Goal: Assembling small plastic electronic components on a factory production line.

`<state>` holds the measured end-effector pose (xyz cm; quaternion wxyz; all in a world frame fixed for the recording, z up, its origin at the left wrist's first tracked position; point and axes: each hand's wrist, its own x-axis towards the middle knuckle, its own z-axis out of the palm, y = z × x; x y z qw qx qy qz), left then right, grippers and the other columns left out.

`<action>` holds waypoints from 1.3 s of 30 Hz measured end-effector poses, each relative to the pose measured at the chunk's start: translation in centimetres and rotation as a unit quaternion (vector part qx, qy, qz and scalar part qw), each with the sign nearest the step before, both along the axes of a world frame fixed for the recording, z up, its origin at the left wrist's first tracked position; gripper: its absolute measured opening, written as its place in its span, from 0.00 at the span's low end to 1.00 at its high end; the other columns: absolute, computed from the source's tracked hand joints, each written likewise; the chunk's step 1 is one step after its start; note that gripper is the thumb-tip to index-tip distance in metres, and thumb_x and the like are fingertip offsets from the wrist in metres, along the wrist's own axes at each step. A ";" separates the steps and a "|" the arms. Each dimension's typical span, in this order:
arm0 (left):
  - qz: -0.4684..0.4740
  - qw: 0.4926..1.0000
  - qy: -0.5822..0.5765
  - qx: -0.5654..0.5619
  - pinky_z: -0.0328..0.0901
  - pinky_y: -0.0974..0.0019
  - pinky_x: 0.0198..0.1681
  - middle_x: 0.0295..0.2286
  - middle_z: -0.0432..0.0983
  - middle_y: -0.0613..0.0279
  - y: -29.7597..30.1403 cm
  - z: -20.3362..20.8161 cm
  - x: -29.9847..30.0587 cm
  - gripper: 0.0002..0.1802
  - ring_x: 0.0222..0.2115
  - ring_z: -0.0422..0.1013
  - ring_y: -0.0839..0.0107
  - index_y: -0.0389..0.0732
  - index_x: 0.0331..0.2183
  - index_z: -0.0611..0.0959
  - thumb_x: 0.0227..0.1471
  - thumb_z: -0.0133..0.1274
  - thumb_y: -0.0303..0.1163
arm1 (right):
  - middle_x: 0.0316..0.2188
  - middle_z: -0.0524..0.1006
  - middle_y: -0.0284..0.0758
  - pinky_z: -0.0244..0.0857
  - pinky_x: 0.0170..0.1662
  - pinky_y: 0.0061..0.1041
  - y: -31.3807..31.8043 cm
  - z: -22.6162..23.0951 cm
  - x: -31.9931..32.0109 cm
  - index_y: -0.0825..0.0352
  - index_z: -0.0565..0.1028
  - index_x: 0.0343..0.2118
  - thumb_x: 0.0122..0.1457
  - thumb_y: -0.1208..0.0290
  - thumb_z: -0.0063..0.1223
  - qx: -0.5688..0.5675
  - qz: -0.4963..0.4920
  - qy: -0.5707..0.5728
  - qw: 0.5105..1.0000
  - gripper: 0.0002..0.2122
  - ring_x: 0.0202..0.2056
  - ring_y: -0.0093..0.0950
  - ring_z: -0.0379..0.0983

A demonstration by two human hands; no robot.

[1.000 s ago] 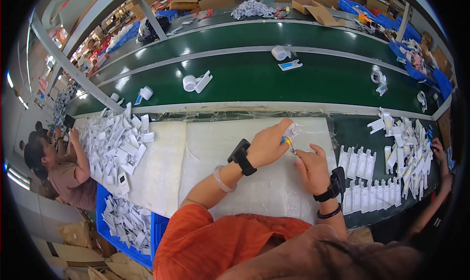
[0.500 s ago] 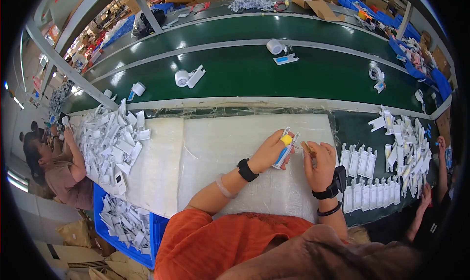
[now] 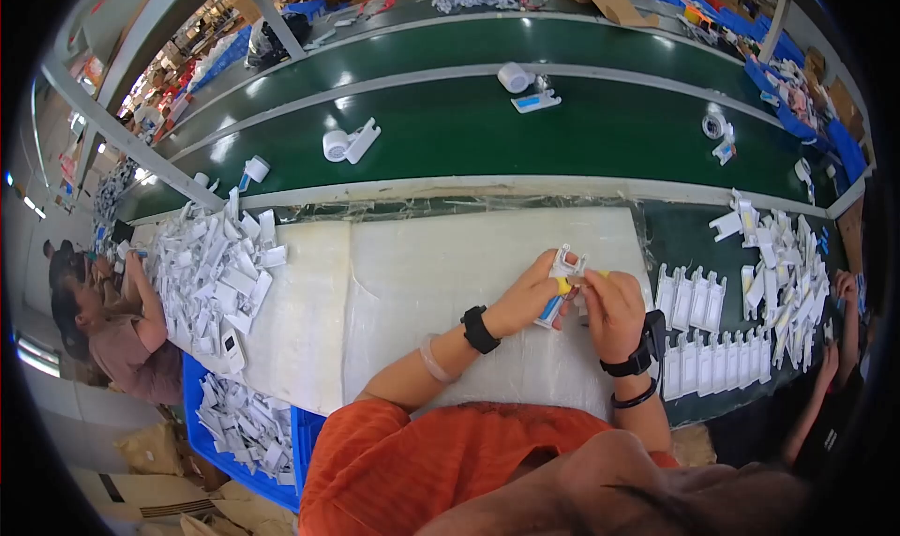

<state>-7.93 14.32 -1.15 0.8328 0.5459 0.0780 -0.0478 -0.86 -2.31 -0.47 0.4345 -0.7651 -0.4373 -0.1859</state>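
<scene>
My left hand (image 3: 527, 301) is closed around a white plastic housing (image 3: 568, 257) with a blue part inside, held above the padded work surface. A round yellow piece (image 3: 563, 286) shows at the housing beside my left thumb. My right hand (image 3: 614, 313) is closed in a pinch against the housing's right side. Between its fingertips is a small brown flat piece (image 3: 578, 280), partly hidden by the fingers. A second bit of yellow shows at those fingertips, too small to name.
White padding (image 3: 422, 283) covers the table. White housings stand in rows (image 3: 694, 362) at right, beside a loose heap (image 3: 787, 283). Another heap (image 3: 211, 264) lies left, above a blue bin (image 3: 199, 423). Fan-like white units (image 3: 349, 144) sit on the green conveyor (image 3: 431, 142). Co-workers are at both sides.
My right hand has brought the brown piece left, up against the housing. My left hand has shifted slightly right and down. The view has tilted a little.
</scene>
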 end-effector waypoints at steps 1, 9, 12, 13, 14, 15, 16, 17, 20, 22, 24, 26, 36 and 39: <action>-0.003 1.000 0.010 -0.008 0.73 0.67 0.26 0.33 0.72 0.59 0.2 -0.1 0.1 0.20 0.27 0.72 0.74 0.43 0.54 0.64 0.60 0.41 0.32 | 0.31 0.75 0.37 0.67 0.43 0.36 0.3 0.1 0.2 0.66 0.80 0.35 0.46 0.81 0.64 0.001 0.003 -0.013 1.000 0.11 0.36 0.40 0.72; -0.011 0.998 -0.056 0.002 0.71 0.67 0.33 0.33 0.73 0.58 0.7 -0.2 -0.1 0.23 0.29 0.72 0.73 0.41 0.55 0.63 0.59 0.41 0.34 | 0.33 0.77 0.37 0.70 0.46 0.36 0.1 0.4 0.8 0.66 0.79 0.37 0.46 0.83 0.63 0.013 0.012 -0.035 0.999 0.13 0.38 0.40 0.74; -0.027 0.997 -0.057 0.034 0.69 0.68 0.34 0.34 0.72 0.59 0.4 0.7 0.1 0.24 0.29 0.70 0.73 0.39 0.54 0.63 0.55 0.38 0.26 | 0.32 0.77 0.37 0.70 0.46 0.36 0.1 0.4 0.8 0.66 0.79 0.36 0.45 0.85 0.63 0.001 0.010 0.003 1.000 0.14 0.37 0.39 0.74; -0.021 0.997 -0.055 0.051 0.68 0.69 0.34 0.34 0.72 0.59 0.2 0.6 0.0 0.24 0.30 0.70 0.73 0.39 0.54 0.63 0.54 0.37 0.24 | 0.31 0.77 0.36 0.70 0.46 0.36 0.2 0.5 0.7 0.66 0.79 0.36 0.45 0.85 0.63 0.011 0.020 -0.008 1.000 0.13 0.37 0.39 0.74; -0.021 0.997 -0.053 0.050 0.68 0.69 0.34 0.34 0.72 0.59 0.2 0.6 -0.2 0.24 0.30 0.70 0.73 0.39 0.54 0.63 0.54 0.37 0.24 | 0.31 0.77 0.36 0.70 0.46 0.37 0.2 0.5 0.7 0.66 0.79 0.35 0.44 0.85 0.63 0.021 0.030 -0.019 0.999 0.13 0.37 0.38 0.74; -0.021 0.997 -0.059 0.050 0.68 0.69 0.34 0.34 0.72 0.59 0.1 0.6 -0.3 0.25 0.29 0.69 0.74 0.39 0.54 0.63 0.53 0.36 0.22 | 0.31 0.77 0.36 0.70 0.46 0.37 0.1 0.4 0.6 0.66 0.79 0.35 0.44 0.85 0.63 0.019 0.030 -0.017 0.999 0.13 0.37 0.38 0.74; -0.020 0.996 -0.065 0.051 0.68 0.69 0.34 0.34 0.71 0.59 0.1 0.6 -0.3 0.26 0.29 0.69 0.74 0.39 0.54 0.63 0.52 0.35 0.21 | 0.31 0.77 0.35 0.70 0.47 0.37 0.0 0.4 0.6 0.66 0.79 0.35 0.44 0.85 0.63 0.012 0.031 -0.023 0.999 0.14 0.36 0.38 0.74; -0.020 0.997 -0.064 0.049 0.68 0.69 0.34 0.34 0.71 0.59 0.0 0.6 -0.5 0.26 0.29 0.69 0.74 0.39 0.54 0.63 0.52 0.35 0.21 | 0.31 0.77 0.35 0.70 0.47 0.37 -0.2 0.3 0.6 0.66 0.79 0.35 0.43 0.85 0.63 0.005 0.031 -0.030 0.999 0.14 0.36 0.38 0.73; -0.025 0.996 -0.067 0.060 0.68 0.69 0.35 0.36 0.71 0.59 0.0 0.6 -0.6 0.26 0.30 0.69 0.74 0.39 0.55 0.63 0.52 0.34 0.21 | 0.32 0.77 0.35 0.70 0.47 0.37 -0.1 0.0 0.8 0.65 0.79 0.35 0.43 0.85 0.63 0.012 0.036 -0.029 0.999 0.14 0.37 0.38 0.73; -0.030 0.994 -0.080 0.069 0.68 0.69 0.36 0.37 0.70 0.59 -0.1 0.7 -0.5 0.27 0.33 0.68 0.75 0.39 0.56 0.62 0.52 0.35 0.21 | 0.32 0.77 0.35 0.69 0.47 0.37 -0.1 -0.1 0.9 0.65 0.79 0.34 0.43 0.85 0.63 0.016 0.042 -0.029 0.999 0.14 0.37 0.38 0.73; -0.030 0.994 -0.073 0.074 0.68 0.69 0.36 0.38 0.70 0.59 0.0 0.8 -0.5 0.27 0.34 0.68 0.75 0.39 0.56 0.62 0.52 0.35 0.20 | 0.33 0.76 0.34 0.69 0.48 0.37 -0.1 -0.2 1.0 0.64 0.80 0.34 0.43 0.85 0.64 0.022 0.045 -0.022 0.999 0.13 0.38 0.38 0.73; -0.030 0.994 -0.067 0.080 0.68 0.69 0.37 0.39 0.70 0.59 0.0 1.0 -0.6 0.27 0.35 0.68 0.75 0.39 0.56 0.62 0.52 0.35 0.20 | 0.33 0.76 0.34 0.69 0.48 0.37 -0.1 -0.1 1.0 0.64 0.80 0.34 0.43 0.84 0.64 0.021 0.045 -0.021 0.999 0.13 0.38 0.38 0.73; -0.032 0.990 -0.071 0.116 0.67 0.72 0.35 0.40 0.69 0.61 0.0 0.8 -0.7 0.25 0.35 0.67 0.78 0.39 0.55 0.64 0.55 0.40 0.22 | 0.32 0.75 0.33 0.67 0.49 0.38 -0.2 -0.3 1.1 0.62 0.82 0.34 0.41 0.83 0.66 0.015 0.044 -0.037 0.998 0.14 0.36 0.35 0.71; -0.018 0.985 -0.098 0.141 0.67 0.73 0.35 0.40 0.68 0.62 -0.2 0.5 -0.7 0.24 0.34 0.66 0.79 0.39 0.54 0.65 0.55 0.41 0.22 | 0.31 0.75 0.32 0.67 0.50 0.38 -0.2 -0.2 1.1 0.62 0.82 0.34 0.41 0.82 0.66 0.017 0.040 -0.038 0.998 0.14 0.36 0.34 0.71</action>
